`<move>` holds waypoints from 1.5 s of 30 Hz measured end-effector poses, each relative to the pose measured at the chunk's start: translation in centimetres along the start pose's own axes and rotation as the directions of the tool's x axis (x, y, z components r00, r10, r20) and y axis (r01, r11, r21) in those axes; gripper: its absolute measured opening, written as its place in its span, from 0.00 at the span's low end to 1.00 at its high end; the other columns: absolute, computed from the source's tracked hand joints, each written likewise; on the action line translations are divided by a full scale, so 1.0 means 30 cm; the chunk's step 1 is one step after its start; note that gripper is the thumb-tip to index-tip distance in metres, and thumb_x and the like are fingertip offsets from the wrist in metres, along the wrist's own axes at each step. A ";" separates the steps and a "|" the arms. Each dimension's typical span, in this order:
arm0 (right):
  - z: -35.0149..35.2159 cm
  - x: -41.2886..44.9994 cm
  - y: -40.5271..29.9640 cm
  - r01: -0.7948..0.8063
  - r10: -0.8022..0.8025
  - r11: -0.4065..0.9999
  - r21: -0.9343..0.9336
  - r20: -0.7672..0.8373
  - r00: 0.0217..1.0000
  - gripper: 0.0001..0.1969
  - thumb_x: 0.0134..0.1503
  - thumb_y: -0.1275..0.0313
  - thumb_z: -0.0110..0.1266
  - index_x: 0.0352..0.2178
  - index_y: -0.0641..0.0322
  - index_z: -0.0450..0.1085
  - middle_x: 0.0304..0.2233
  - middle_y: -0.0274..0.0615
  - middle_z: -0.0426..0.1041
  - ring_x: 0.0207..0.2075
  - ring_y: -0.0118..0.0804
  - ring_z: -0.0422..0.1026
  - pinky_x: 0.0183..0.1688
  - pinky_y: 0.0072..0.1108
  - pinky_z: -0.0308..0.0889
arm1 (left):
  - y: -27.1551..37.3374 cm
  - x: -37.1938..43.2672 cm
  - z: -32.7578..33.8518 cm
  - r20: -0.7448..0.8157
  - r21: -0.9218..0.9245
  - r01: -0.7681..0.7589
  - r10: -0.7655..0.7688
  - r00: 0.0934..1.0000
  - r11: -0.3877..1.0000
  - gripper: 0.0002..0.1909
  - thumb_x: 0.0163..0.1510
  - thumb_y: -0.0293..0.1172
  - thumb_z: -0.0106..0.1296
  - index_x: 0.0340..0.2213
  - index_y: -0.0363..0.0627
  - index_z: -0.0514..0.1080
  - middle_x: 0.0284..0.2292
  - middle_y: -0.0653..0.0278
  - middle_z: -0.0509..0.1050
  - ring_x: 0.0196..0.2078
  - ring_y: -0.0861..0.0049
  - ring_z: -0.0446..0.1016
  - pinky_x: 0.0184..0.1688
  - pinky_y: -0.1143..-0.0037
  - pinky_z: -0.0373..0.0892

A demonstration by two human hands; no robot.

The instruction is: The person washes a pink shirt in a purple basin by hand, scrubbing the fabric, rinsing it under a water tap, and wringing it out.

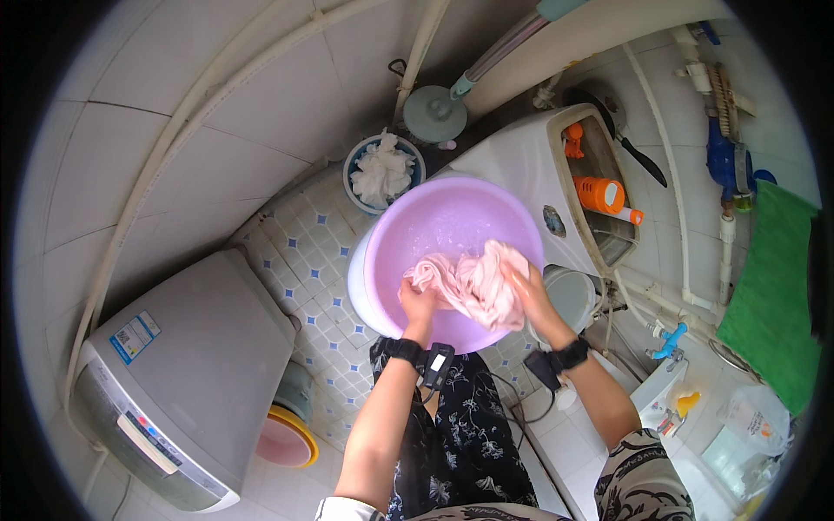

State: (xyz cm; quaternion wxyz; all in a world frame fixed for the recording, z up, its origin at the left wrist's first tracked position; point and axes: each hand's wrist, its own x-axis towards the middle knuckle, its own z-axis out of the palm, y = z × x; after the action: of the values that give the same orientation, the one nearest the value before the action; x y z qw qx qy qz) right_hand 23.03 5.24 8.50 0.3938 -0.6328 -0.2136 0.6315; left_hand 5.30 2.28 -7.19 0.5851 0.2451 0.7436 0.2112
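A wet-looking pink cloth (pixel 479 283) is bunched up over a round lilac plastic basin (pixel 384 234). My left hand (pixel 417 303) grips the cloth's left end near the basin's lower left wall. At the other end, my right hand (pixel 531 296) holds the thicker bundle by the basin's right rim. Between both hands the fabric lies in loose twisted folds. Shallow water (pixel 456 225) with some bubbles shows in the far part of the basin. Each wrist wears a black strap with a small device.
A grey washing machine (pixel 195 325) stands left, with stacked basins (pixel 293 443) beside it. Beyond the lilac basin is a bin (pixel 348 172) of crumpled white tissue. To the right are an open toilet tank (pixel 521 176), a white bucket (pixel 567 293), a blue tap (pixel 671 340) and a green cloth (pixel 769 293).
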 end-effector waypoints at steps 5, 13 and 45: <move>-0.006 -0.188 -0.024 0.231 -0.248 0.912 -0.338 -0.009 0.969 0.17 0.50 0.79 0.48 0.44 0.70 0.62 0.44 0.42 0.66 0.46 0.31 0.65 0.48 0.19 0.60 | 0.111 -0.136 -0.115 0.157 -0.305 0.050 -0.002 0.988 0.951 0.10 0.41 0.13 0.44 0.27 0.41 0.64 0.25 0.67 0.68 0.24 0.84 0.65 0.23 0.84 0.61; -0.069 -0.110 0.142 0.272 -0.402 0.805 -0.527 -0.148 0.904 0.20 0.40 0.85 0.47 0.39 0.62 0.66 0.42 0.46 0.66 0.50 0.43 0.62 0.52 0.27 0.54 | 0.200 -0.309 -0.276 0.243 0.205 -0.370 0.319 0.916 0.906 0.09 0.41 0.18 0.49 0.22 0.42 0.60 0.18 0.73 0.60 0.21 0.88 0.58 0.22 0.84 0.55; -0.073 -0.011 0.309 0.098 0.001 0.893 -0.438 0.220 0.976 0.23 0.42 0.72 0.60 0.41 0.64 0.62 0.38 0.42 0.67 0.44 0.33 0.64 0.45 0.22 0.60 | 0.201 -0.468 0.022 0.789 0.183 -0.798 0.399 0.468 0.574 0.12 0.35 0.16 0.46 0.28 0.33 0.65 0.28 0.50 0.67 0.31 0.53 0.69 0.32 0.66 0.66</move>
State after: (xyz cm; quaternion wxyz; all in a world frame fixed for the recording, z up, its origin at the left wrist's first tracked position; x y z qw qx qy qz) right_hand 23.00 -1.06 1.36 0.2284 -0.6289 -0.4098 0.6200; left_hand 9.40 -1.53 7.03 0.5966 0.7112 0.3600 0.0932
